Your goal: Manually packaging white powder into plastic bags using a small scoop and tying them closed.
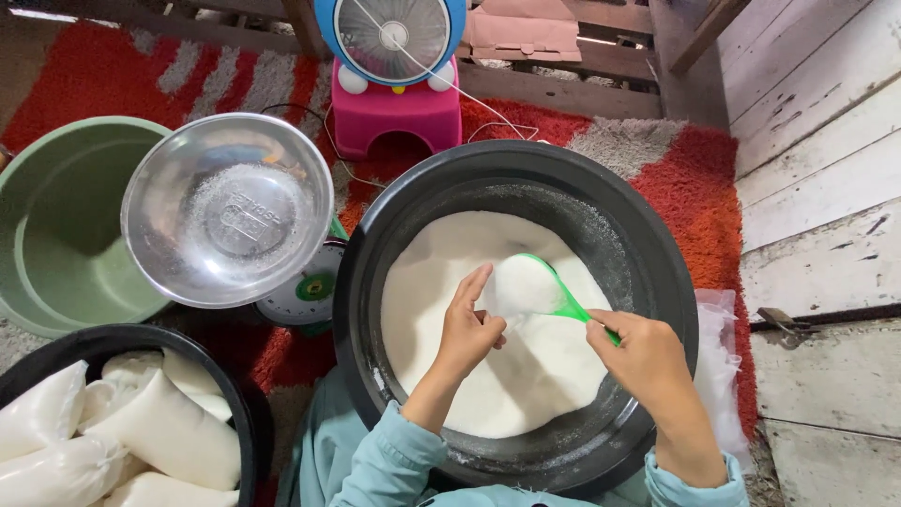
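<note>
Red carpet [694, 178] holds one black basin [648, 244] of white powder [526, 376]. Right hand [648, 361] clamped on one green scoop [549, 286] mid-basin; left hand [466, 329], fingers loosely apart, touches its heap, clear of rims.

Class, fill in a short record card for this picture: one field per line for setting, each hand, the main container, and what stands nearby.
Setting: red and grey rug beside white wooden boards
Main container: black basin holding white powder
Right hand: grip shut on green scoop, heaped with powder
Left hand: fingers touching the scoop's heap
Left side: steel bowl on a kitchen scale, green tub
Lower left: black tub of filled white bags
Top: small blue fan on pink stool
</note>
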